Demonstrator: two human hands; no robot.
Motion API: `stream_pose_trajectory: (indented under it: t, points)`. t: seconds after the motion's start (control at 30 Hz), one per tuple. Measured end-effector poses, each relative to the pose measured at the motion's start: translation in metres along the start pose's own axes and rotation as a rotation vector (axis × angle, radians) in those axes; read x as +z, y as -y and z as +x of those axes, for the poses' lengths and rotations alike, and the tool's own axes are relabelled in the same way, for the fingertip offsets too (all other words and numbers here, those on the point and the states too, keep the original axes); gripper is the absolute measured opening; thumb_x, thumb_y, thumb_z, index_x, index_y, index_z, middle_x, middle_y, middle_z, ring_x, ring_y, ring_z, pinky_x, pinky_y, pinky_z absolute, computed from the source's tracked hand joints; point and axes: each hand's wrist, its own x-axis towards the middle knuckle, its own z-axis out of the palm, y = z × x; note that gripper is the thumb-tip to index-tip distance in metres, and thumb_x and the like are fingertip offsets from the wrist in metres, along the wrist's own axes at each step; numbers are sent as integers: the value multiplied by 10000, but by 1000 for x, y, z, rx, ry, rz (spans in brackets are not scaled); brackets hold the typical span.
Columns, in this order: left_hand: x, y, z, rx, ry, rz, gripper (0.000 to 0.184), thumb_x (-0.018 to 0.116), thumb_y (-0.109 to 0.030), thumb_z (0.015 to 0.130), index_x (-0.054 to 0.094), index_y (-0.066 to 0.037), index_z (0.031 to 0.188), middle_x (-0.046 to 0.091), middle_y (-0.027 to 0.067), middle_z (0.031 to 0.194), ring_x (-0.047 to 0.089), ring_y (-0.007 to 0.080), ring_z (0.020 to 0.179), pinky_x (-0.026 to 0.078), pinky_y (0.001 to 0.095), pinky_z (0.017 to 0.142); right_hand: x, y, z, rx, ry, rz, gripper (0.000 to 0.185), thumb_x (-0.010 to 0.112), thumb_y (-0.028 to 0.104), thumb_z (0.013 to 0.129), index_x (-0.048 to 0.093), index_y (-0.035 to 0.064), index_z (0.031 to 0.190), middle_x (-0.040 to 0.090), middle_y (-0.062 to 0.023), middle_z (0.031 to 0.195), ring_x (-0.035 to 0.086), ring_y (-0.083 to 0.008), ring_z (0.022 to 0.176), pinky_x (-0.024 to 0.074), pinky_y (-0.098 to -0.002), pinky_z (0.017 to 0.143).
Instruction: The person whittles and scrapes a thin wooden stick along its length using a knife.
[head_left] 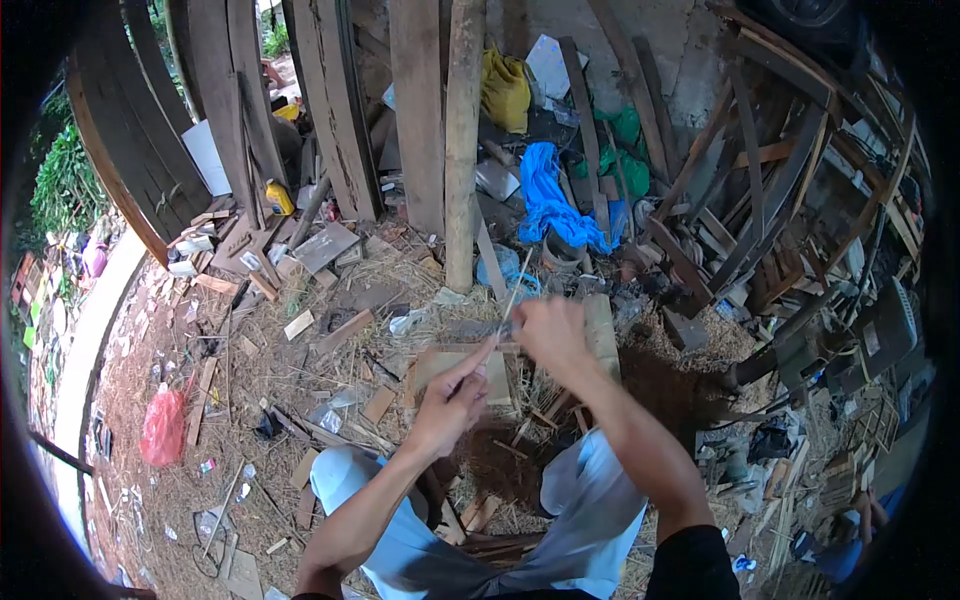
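In the head view, a thin pale strip (516,282) rises at a slant between my hands. My right hand (550,328) is closed near its lower part, with the fingers curled around it. Just below and to the left, my left hand (455,400) points its index finger up to the strip's lower end, the other fingers curled; nothing else can be made out in it. Beneath my hands lies a flat light board (465,375), with a pale wooden block (601,335) to its right.
An upright wooden pole (461,150) stands ahead. Beyond it are a blue plastic sheet (545,190) and a yellow bag (505,90). A red plastic bag (167,427) lies on the littered ground at left. Timber leans at right, and part of another person (845,550) shows at lower right.
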Motion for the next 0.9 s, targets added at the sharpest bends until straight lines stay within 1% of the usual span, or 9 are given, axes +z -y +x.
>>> stream_pose_trajectory:
  t: [0.03,0.1,0.2,0.37,0.47,0.53,0.63,0.8,0.9]
  points:
    - [2,-8,-4,-34,-4,12,408,420,-120,967,404,-206,1365,370,-58,695,296,23,511,250,177,424,14,-18,12,180,-97,-29,201,553,213,764,697,77,727,638,-196,675,654,-329,664,529,-429,612]
    - [4,-11,-5,-58,0,22,403,416,-124,969,406,-200,1365,361,-61,680,293,24,510,252,176,423,0,-50,26,352,-118,14,231,604,229,746,688,15,725,634,-231,704,648,-360,682,535,-438,653]
    - [5,-2,-2,-28,83,110,404,419,-137,969,400,-189,1369,373,-60,667,311,26,522,269,177,441,0,-69,20,375,-225,-35,259,630,253,736,685,0,732,628,-243,688,647,-364,684,533,-439,655]
    - [0,11,13,83,-119,229,293,446,-179,959,530,-75,1219,431,-42,669,370,37,568,328,191,498,-2,-42,9,421,-213,229,233,649,260,722,691,31,745,625,-230,669,640,-369,669,523,-451,645]
    - [-6,17,20,176,-140,367,239,451,-181,956,567,-31,1102,438,-30,659,397,43,587,356,208,512,2,-15,-5,255,-70,285,199,623,244,736,693,58,736,635,-206,687,637,-371,657,519,-446,635]
    - [-5,17,20,233,-165,442,231,452,-182,955,580,-36,1081,450,-19,658,410,50,587,368,219,521,12,3,-13,-122,33,103,196,586,225,753,688,61,723,634,-194,674,641,-358,646,514,-445,613]
    - [0,10,11,307,-206,573,218,458,-182,951,598,-42,1043,485,11,658,434,67,580,395,245,543,15,12,-9,-48,-3,22,149,599,210,723,688,100,676,617,-189,616,622,-335,577,508,-436,570]
    - [1,15,17,418,-259,681,200,473,-168,941,610,-46,1021,529,61,659,450,89,547,416,278,535,17,4,-8,-9,-122,-18,148,607,214,730,686,96,686,621,-194,648,627,-346,607,504,-449,593]
    - [4,14,15,465,-315,732,209,479,-164,937,608,-38,1044,521,70,633,457,88,528,403,281,496,7,25,-24,-165,61,-86,199,572,228,749,677,66,700,641,-181,681,648,-332,625,521,-417,611]
